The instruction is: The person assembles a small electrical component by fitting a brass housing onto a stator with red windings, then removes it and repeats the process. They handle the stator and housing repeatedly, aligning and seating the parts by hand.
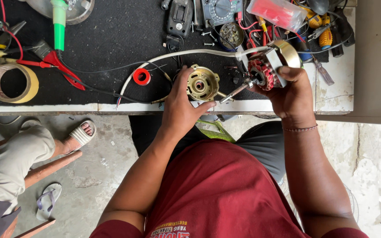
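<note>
**Fan motor apart, one half in each hand**

Head view: left hand [182,107] is clamped on the gold metal end cover [203,83], thumb under, fingers over the far rim. The cover sits low over the near edge of the surface [111,108]; can't tell if it touches. Right hand [293,93] is closed round the motor body [270,66], held up and tilted, shaft [234,91] pointing toward the cover. Red-taped windings face the camera. A white cable [177,54] runs from the motor across the black mat [115,35].

Handling, my read:
- Motor body is probably heavy for its size and rigid. Grip the steel outer shell. Keep fingers off the windings, since the wire and its leads damage easily.
- Shaft looks slick and thin, so it makes a poor handle.
- Cover is stiff and light. Hold it by the rim, clear of the centre bearing seat.

Around it: a tape roll [12,82] at left, a small red spool [141,76], a multimeter [220,9], and screwdrivers [325,37] at top right. Another person's sandalled foot [81,134] is on the floor at left.
</note>
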